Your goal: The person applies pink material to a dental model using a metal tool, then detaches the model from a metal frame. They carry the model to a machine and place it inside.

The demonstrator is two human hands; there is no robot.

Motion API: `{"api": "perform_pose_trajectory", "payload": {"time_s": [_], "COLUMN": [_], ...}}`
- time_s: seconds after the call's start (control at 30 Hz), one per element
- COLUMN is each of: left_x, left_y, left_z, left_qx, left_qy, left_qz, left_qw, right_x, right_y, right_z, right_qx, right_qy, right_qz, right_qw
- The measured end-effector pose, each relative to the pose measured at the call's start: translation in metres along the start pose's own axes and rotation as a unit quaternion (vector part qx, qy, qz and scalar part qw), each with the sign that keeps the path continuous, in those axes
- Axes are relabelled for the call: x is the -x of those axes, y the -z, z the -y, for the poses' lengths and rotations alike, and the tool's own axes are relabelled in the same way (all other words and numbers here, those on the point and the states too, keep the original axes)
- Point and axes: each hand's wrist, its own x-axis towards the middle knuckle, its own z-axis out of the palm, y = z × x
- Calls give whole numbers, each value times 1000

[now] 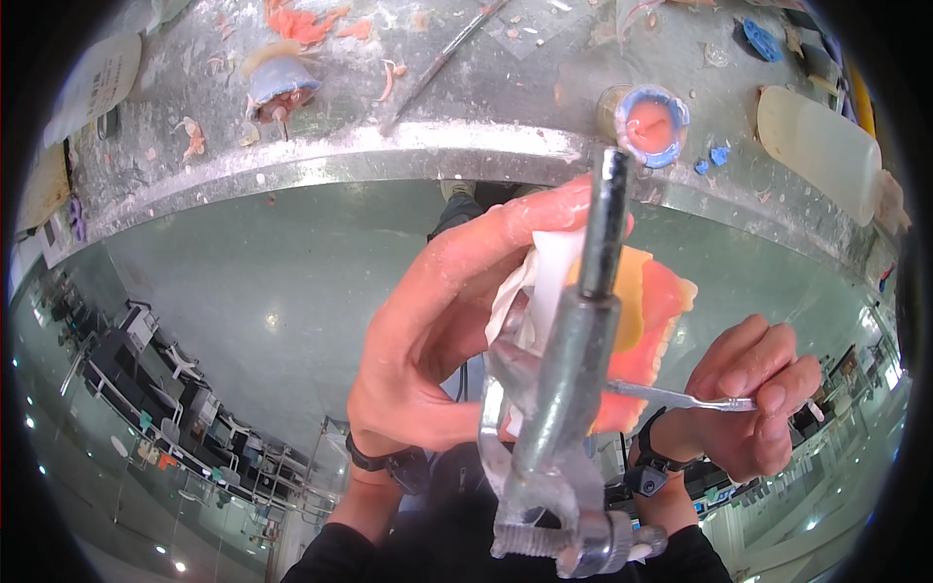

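My left hand (413, 321) is wrapped round a metal dental articulator (569, 379), its fingers and thumb curved about the white plaster (552, 267) mounted in it. A yellowish cast (630, 301) shows beside the plaster, and against it sits a pink wax denture base (661, 291) with a row of cream teeth along its edge. The articulator's rod hides part of the cast. On the right, my right hand (763, 389) pinches a slim metal wax carver (685, 397). The carver's far end reaches the lower part of the pink wax, where the articulator partly covers it.
Beyond my hands runs the metal workbench edge (389, 151). On the bench are a blue-rimmed cup with pink material (651, 126), another blue cup (282, 83) tipped over, a long rod-like tool (447, 58), pink scraps (301, 24) and a translucent plastic bottle (816, 151).
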Motion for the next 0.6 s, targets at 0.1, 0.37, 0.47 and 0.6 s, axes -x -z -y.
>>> {"api": "perform_pose_trajectory", "payload": {"time_s": [0.1,0.37,0.47,0.6], "left_x": [2,3,6,5], "left_y": [1,1,0,0], "left_z": [0,1,2,3], "left_qx": [-50,-37,-16,-22], "left_qy": [8,-7,-1,-23], "left_qz": [-9,13,1,17], "left_qw": [999,999,1000,999], "right_x": [0,1,3,3], "right_y": [0,-1,-1,-1], "right_z": [1,4,2,2], "right_qx": [2,-28,7,-11], "right_qy": [-5,-18,-11,-3], "right_qz": [16,28,12,13], "right_qw": [1000,999,1000,1000]}}
